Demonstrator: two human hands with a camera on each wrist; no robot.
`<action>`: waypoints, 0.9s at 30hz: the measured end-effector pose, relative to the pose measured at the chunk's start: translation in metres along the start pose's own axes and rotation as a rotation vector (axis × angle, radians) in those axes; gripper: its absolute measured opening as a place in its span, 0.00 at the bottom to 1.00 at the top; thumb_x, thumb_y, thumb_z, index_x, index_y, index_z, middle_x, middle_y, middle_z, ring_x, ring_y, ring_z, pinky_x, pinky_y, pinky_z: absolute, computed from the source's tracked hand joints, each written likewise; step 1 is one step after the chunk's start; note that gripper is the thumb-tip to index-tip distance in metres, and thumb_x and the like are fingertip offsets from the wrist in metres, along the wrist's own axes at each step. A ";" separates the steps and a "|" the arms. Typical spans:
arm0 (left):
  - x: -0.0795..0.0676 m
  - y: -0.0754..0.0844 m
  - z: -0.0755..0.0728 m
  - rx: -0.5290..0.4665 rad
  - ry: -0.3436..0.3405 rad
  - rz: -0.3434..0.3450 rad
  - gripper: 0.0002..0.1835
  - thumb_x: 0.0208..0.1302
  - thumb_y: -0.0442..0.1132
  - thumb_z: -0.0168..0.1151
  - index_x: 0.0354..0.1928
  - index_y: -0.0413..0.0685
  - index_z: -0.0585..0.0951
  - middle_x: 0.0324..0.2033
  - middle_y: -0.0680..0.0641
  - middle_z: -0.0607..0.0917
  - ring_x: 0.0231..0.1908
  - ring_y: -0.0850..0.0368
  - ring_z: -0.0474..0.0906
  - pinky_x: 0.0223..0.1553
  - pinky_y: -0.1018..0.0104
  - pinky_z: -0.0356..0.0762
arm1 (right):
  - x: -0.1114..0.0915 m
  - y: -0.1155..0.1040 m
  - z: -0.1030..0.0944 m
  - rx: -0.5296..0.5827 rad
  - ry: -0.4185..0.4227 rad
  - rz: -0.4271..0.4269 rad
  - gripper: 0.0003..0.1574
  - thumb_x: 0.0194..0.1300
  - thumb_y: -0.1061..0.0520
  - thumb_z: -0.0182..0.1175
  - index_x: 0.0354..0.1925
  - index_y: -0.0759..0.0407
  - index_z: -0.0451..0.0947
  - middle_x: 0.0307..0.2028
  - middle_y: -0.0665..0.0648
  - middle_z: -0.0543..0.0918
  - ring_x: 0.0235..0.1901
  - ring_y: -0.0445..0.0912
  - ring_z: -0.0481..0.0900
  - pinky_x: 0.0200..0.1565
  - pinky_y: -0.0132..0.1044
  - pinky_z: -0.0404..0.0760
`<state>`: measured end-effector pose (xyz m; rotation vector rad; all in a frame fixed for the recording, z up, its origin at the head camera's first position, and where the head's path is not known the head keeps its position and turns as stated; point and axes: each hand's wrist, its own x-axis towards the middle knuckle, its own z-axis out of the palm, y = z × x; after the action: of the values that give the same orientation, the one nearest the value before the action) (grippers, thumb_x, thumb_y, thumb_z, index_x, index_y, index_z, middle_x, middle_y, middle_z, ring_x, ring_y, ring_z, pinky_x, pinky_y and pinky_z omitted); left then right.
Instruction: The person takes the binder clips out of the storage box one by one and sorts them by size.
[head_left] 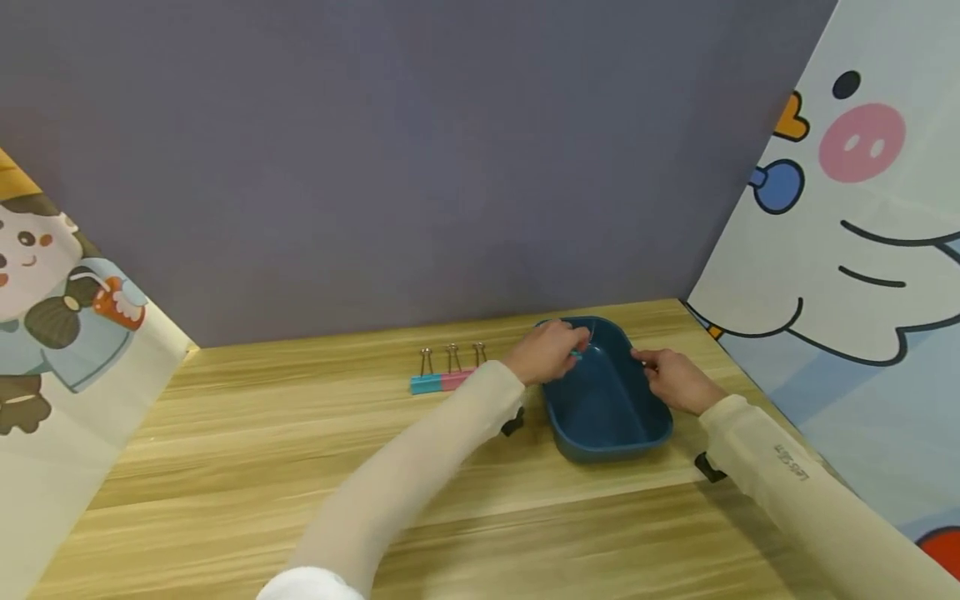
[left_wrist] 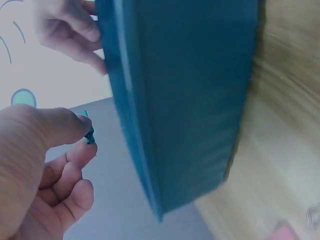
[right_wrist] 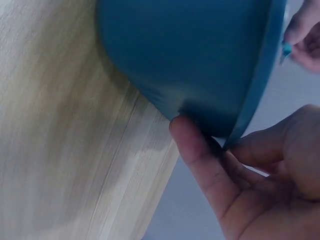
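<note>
A dark blue plastic basin stands on the wooden table. My left hand is over its left rim and pinches a small teal binder clip between thumb and index finger; the fingers hide most of the clip. On the opposite side, my right hand grips the basin's rim, with the thumb at the lip and a finger against the outer wall. Left of the basin stand a blue binder clip and pink binder clips in a row, handles up, partly covered by the left sleeve.
A grey panel rises behind the wooden table. Cartoon-printed panels flank it, with a pig-nosed figure on the right panel and a child figure on the left panel.
</note>
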<state>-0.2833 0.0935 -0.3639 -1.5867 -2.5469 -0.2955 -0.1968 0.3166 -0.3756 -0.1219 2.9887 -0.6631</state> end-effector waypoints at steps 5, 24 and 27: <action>-0.022 -0.008 -0.015 0.006 0.045 0.045 0.06 0.64 0.36 0.60 0.42 0.47 0.80 0.36 0.50 0.81 0.37 0.58 0.76 0.39 0.70 0.73 | -0.002 0.002 -0.001 -0.011 0.000 0.002 0.26 0.66 0.71 0.44 0.62 0.77 0.63 0.59 0.75 0.68 0.55 0.64 0.70 0.42 0.45 0.73; -0.140 -0.059 -0.026 0.009 0.128 0.122 0.03 0.60 0.31 0.64 0.30 0.45 0.81 0.28 0.51 0.79 0.31 0.59 0.73 0.35 0.69 0.74 | -0.002 -0.001 -0.001 0.000 -0.046 0.019 0.27 0.66 0.70 0.44 0.62 0.77 0.62 0.59 0.77 0.66 0.38 0.54 0.73 0.34 0.40 0.69; -0.159 -0.061 -0.023 0.028 0.107 0.089 0.04 0.59 0.32 0.65 0.28 0.47 0.80 0.27 0.52 0.78 0.29 0.61 0.72 0.32 0.71 0.73 | -0.001 -0.003 -0.001 -0.001 -0.047 0.010 0.27 0.66 0.70 0.43 0.63 0.77 0.62 0.58 0.77 0.66 0.35 0.53 0.73 0.33 0.39 0.69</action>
<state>-0.2683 -0.0768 -0.3805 -1.6230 -2.3834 -0.3248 -0.1955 0.3147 -0.3734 -0.1207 2.9431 -0.6490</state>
